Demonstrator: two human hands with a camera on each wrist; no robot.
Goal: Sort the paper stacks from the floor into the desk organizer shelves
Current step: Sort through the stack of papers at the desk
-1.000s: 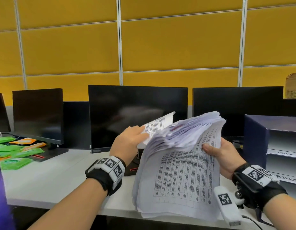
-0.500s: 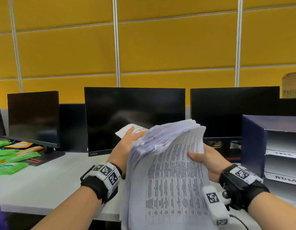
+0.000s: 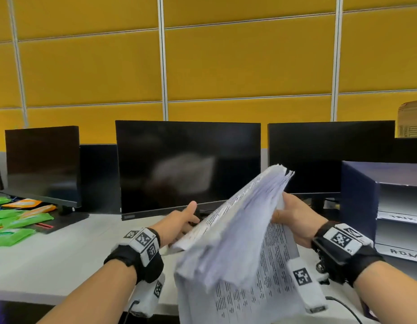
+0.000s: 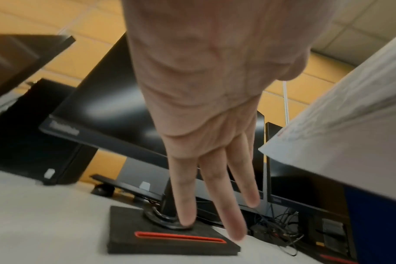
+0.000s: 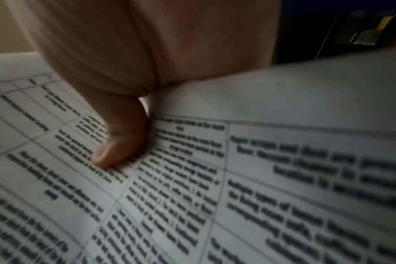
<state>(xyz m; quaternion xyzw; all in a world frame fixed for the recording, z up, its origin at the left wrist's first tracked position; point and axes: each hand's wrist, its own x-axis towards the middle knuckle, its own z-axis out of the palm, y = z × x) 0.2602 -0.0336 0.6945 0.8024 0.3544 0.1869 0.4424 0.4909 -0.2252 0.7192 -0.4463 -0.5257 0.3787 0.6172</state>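
A thick stack of printed paper (image 3: 235, 244) hangs in front of me above the white desk (image 3: 51, 258), its top edge tilted up to the right. My right hand (image 3: 289, 218) grips its upper right side; in the right wrist view the thumb (image 5: 118, 148) presses on a printed table page (image 5: 283, 178). My left hand (image 3: 186, 218) is beside the stack's left edge with straight fingers (image 4: 215, 205) and holds nothing; the paper (image 4: 350, 125) is just to its right. The navy desk organizer (image 3: 357, 195) stands at the right, with labelled white shelves (image 3: 401, 220).
Three dark monitors (image 3: 186, 164) line the back of the desk before a yellow panel wall. A black monitor base with a red slot (image 4: 170, 237) lies under my left fingers. Green and orange packets (image 3: 13, 225) lie at the far left. A cardboard box (image 3: 410, 120) sits behind the organizer.
My left hand has let go of the sheet that it held and opened beside the stack. The fanned stack has closed up and swung upward to the right in my right hand.
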